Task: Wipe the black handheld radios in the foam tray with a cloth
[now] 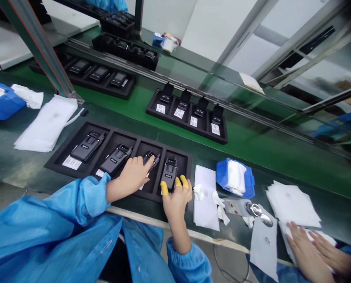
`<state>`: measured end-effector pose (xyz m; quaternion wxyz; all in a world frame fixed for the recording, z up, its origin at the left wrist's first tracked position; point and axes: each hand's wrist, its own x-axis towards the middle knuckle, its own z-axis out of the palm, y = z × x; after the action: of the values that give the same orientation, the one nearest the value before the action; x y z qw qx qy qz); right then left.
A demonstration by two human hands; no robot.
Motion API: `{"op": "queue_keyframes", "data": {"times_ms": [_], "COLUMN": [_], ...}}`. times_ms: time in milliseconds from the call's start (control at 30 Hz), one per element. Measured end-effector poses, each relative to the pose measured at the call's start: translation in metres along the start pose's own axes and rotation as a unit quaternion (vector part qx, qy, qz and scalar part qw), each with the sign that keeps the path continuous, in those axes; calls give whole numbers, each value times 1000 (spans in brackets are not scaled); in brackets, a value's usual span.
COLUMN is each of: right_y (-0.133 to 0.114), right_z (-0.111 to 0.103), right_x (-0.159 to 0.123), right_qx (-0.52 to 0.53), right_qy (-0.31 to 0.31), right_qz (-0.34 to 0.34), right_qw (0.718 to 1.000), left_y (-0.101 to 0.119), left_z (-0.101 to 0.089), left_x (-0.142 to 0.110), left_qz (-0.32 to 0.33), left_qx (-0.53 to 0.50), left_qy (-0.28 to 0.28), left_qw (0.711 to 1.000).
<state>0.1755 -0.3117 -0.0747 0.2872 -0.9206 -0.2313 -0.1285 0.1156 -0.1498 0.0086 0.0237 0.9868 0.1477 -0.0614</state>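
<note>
A black compartment tray point(116, 135) lies before me with several black handheld devices, some with a white label beneath them. My left hand point(132, 177) reaches over the device point(154, 157) second from the right. Its index finger lies along the top of that device and the thumb is near the lower edge; the hand covers most of it. At the rightmost device point(169, 169), marked "Riton", my right hand point(178, 196) has its yellow-capped fingertips around the lower end. Both of these devices rest in their compartments. Two more devices point(88, 145) lie to the left.
Behind stands another black tray point(190, 116) with several upright devices and labels. White sheets point(206, 196) and a blue bin point(249, 181) with white cloths are to my right. Farther right, a co-worker's hands point(308, 247) press on white sheets. A metal post point(42, 51) rises at left.
</note>
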Motion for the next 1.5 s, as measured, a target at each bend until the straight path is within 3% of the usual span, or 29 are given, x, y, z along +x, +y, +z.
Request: {"op": "queue_keyframes", "data": {"times_ms": [133,233,300,400,467,533,633,733,900,967,1167,1500], "right_y": [-11,-22,-28,-31,-30,-29,-31,-39,-55,-61,-71,-80], "right_z": [-8,-16,-20,-18,-14,-10,-8,-16,-31,-31,-27,-34], "right_x": [-13,-11,-4,7,14,17,15,7,-2,-4,-12,-10], "right_qx": [42,149,234,326,339,307,253,236,207,206,206,197], "right_qy": [8,-33,-75,-96,-111,-127,-109,-59,-46,-45,-43,-31], "right_qz": [23,72,127,207,225,215,189,153,65,40,29,30], "right_qw": [999,986,961,918,907,918,942,958,975,977,977,980], "left_y": [-12,-23,-30,-35,-35,-34,-31,-28,-26,-25,-27,-28], "left_z": [-1,-1,-2,-4,-6,-6,-1,6,12,11,11,16], "left_x": [-5,-1,0,-2,-8,-14,-23,-30,-37,-39,-41,-36], "left_qz": [-2,-45,-91,-142,-142,-128,-125,-122,-78,-60,-52,-76], "left_qx": [-34,-214,-408,-652,-750,-798,-826,-831,-799,-795,-795,-811], "left_qy": [-5,-3,-2,-1,-20,-61,-83,-45,-5,7,-6,-21], "left_qw": [999,976,909,745,646,585,544,540,596,604,604,579]}}
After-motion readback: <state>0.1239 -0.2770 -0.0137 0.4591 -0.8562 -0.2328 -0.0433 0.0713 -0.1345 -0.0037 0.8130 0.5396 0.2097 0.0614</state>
